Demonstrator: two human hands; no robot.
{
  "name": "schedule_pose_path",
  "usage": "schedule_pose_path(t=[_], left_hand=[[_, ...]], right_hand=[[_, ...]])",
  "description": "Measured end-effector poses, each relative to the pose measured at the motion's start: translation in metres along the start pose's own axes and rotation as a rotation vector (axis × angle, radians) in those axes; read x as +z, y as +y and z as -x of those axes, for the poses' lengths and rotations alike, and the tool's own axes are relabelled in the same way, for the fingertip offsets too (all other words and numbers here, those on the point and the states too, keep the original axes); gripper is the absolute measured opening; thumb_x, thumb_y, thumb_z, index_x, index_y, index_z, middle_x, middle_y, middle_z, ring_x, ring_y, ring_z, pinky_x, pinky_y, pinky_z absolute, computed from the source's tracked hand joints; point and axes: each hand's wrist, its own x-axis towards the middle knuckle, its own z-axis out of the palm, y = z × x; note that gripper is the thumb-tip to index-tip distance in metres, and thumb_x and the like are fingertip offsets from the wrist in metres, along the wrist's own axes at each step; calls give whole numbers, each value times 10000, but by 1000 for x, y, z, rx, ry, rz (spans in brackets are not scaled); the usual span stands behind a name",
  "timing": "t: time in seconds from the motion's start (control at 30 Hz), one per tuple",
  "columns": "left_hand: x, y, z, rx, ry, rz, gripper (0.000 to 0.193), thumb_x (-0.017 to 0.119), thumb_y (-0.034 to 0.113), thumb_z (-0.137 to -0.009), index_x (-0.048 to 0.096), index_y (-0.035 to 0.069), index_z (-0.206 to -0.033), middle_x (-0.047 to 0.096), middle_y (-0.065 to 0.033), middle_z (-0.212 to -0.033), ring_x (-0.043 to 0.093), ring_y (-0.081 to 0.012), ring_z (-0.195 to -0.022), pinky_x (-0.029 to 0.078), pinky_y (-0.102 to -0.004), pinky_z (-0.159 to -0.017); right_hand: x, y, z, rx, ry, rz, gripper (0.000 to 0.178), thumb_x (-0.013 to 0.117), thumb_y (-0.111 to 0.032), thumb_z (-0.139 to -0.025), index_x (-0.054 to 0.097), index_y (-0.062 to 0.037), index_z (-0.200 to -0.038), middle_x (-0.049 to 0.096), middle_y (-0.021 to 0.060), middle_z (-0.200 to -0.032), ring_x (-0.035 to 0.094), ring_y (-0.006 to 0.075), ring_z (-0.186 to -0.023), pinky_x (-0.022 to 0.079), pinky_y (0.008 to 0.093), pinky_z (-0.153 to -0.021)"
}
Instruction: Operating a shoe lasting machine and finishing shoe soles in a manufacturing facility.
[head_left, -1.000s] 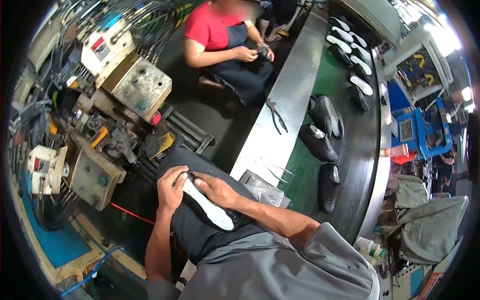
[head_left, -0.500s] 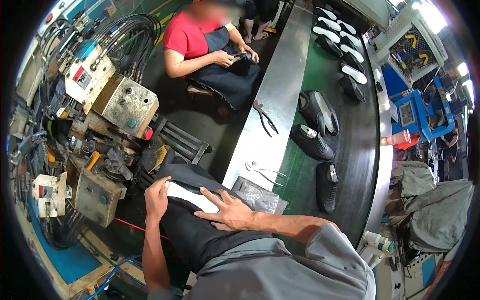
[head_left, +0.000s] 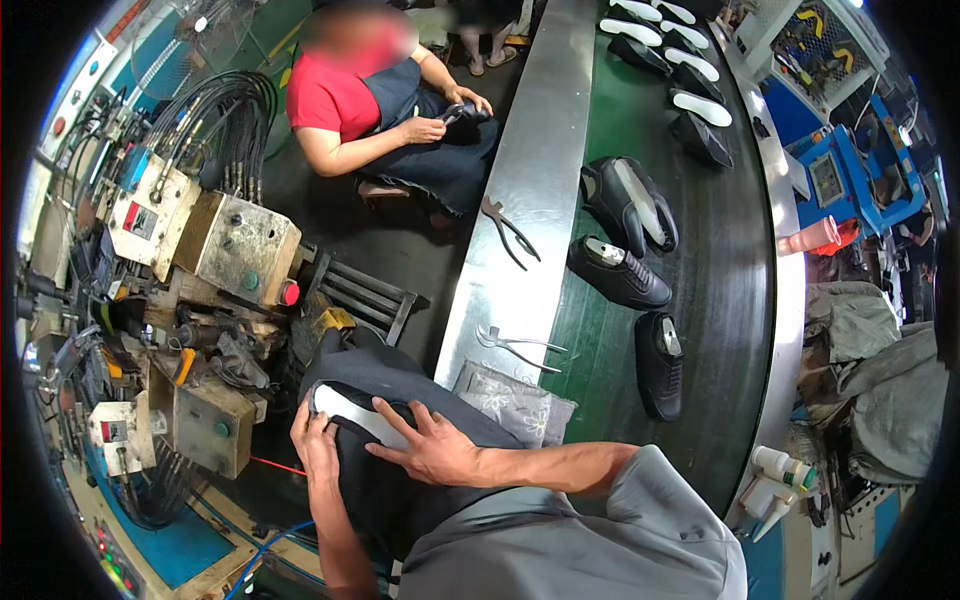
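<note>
In the head view, clamping a black shoe on the lap by its far end with the left hand, right hand laid over it, fingers apart. Looks part-done: shaped, with white underside up, yet bare of tread.

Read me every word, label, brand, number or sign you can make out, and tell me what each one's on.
No text is clear enough to read.
Upper red-and-white label on a machine box: too small.
Lower red-and-white label on another machine box: too small.
Screen at right: too small.
White-soled shoe at the left hand and right hand: no lettering visible.
</note>
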Motion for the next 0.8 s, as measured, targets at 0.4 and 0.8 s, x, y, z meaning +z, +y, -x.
schedule_pose_path(t=[0.4,0.8], left_hand=[[-36,6,-25,391,-3,-882,256,625,31,-1050,742,-71,-1253,743,-200,-1125,721,-304,-1031,549,-390,-935],[-68,47,-35,543,-400,-789,301,690,10,-1033,767,-11,-1324,762,-188,-1168,753,-318,-1066,590,-395,-930]], right_hand=[[-17,22,-16,-128,-95,-121,720,818,-310,-877,627,-384,-1567,181,269,-1813,574,472,-1233,630,483,-906],[-50,15,-60,-186,-317,-180,690,847,-312,-868,669,-353,-1534,263,295,-1778,602,460,-1204,605,521,-1011]])
